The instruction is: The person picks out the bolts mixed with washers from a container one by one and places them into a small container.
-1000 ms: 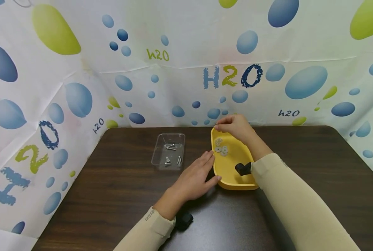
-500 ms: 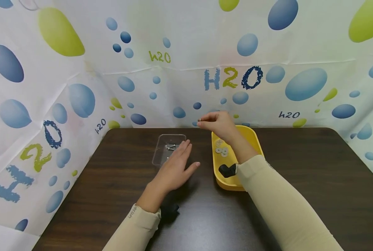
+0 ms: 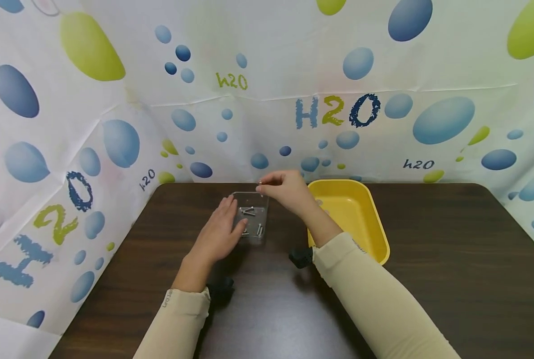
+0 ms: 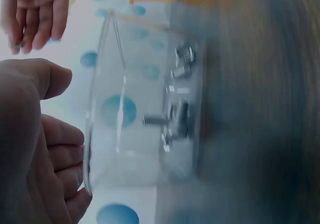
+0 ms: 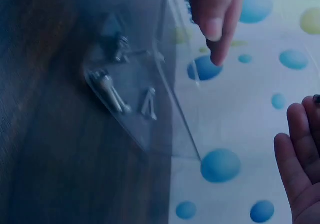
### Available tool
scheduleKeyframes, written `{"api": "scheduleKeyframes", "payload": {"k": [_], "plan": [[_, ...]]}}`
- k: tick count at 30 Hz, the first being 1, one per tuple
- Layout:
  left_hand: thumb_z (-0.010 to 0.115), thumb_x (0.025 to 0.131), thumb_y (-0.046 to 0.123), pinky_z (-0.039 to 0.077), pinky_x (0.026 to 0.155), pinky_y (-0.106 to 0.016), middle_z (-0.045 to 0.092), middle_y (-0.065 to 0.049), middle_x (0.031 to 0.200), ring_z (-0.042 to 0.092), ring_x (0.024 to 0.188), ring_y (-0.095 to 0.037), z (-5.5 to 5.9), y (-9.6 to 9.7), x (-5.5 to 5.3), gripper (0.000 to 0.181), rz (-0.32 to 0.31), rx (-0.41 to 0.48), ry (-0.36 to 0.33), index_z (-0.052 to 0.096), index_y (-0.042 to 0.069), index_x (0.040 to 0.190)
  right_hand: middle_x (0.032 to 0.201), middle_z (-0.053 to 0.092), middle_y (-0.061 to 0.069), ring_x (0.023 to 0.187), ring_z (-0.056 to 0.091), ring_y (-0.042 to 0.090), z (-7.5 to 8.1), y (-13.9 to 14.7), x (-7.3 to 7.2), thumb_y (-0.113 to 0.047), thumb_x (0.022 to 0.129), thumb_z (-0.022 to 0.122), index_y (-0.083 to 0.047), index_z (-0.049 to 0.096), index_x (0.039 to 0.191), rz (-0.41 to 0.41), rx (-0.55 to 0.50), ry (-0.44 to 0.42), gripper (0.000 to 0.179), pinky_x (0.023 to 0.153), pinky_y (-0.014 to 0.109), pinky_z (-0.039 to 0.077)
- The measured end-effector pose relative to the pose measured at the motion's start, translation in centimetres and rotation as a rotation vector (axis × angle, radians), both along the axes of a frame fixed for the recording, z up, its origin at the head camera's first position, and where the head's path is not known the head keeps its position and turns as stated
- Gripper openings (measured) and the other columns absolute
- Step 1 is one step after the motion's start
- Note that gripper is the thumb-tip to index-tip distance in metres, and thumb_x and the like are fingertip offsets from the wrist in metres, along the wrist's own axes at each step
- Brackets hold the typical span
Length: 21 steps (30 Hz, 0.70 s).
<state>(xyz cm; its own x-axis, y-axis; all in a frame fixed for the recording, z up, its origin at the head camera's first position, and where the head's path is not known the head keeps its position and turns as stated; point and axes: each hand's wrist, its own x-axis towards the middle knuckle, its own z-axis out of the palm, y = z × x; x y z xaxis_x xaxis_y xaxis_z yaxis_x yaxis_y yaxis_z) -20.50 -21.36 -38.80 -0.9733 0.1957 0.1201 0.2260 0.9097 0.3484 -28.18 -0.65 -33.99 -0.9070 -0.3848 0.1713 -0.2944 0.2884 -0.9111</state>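
A clear plastic box [image 3: 266, 212] holds several metal screws [image 3: 248, 211], also visible through its wall in both wrist views. My left hand [image 3: 215, 230] is at the box's left side, its fingers extended along the rim; in the left wrist view the fingertips meet the box's edge. Above the far rim, my right hand [image 3: 289, 193] pinches a small metal piece [image 3: 260, 183] between thumb and fingertips. That piece is too small to tell its kind; only a dark bit of it shows in the right wrist view.
Right of the box stands a yellow tray [image 3: 354, 214], partly behind my right forearm. A few washers [image 3: 319, 202] show at its left edge. The dark wooden table [image 3: 451, 239] ends at a white printed sheet [image 3: 276, 129] hanging behind.
My right hand has moved left from the yellow tray to above the clear box, carrying the small metal piece. My left hand has left the tray's edge and gone left to the box.
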Motion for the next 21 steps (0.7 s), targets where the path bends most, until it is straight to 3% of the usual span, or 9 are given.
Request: {"api": "scheduleKeyframes", "payload": {"k": [11, 21], "plan": [[0.041, 0.105, 0.031, 0.02, 0.119, -0.055, 0.021, -0.023, 0.161, 0.016, 0.15, -0.039, -1.2, -1.5, -0.8, 0.062, 0.035, 0.023, -0.054, 0.027, -0.007, 0.152, 0.097, 0.073, 0.0, 0.086, 0.065, 0.015, -2.2, -2.9, 1.5, -0.02, 0.091, 0.071, -0.01, 0.076, 0.107, 0.07, 0.206, 0.123, 0.02, 0.079, 0.027, 0.057], [0.038, 0.106, 0.028, 0.021, 0.12, -0.053, 0.02, -0.021, 0.162, 0.016, 0.151, -0.037, -1.5, -1.9, -0.8, 0.06, 0.046, 0.026, -0.05, 0.025, -0.005, 0.153, 0.097, 0.075, 0.001, 0.079, 0.065, 0.01, -3.3, -4.6, 2.1, -0.014, 0.093, 0.068, -0.008, 0.074, 0.112, 0.24, 0.454, 0.221, 0.021, 0.079, 0.023, 0.057]]}}
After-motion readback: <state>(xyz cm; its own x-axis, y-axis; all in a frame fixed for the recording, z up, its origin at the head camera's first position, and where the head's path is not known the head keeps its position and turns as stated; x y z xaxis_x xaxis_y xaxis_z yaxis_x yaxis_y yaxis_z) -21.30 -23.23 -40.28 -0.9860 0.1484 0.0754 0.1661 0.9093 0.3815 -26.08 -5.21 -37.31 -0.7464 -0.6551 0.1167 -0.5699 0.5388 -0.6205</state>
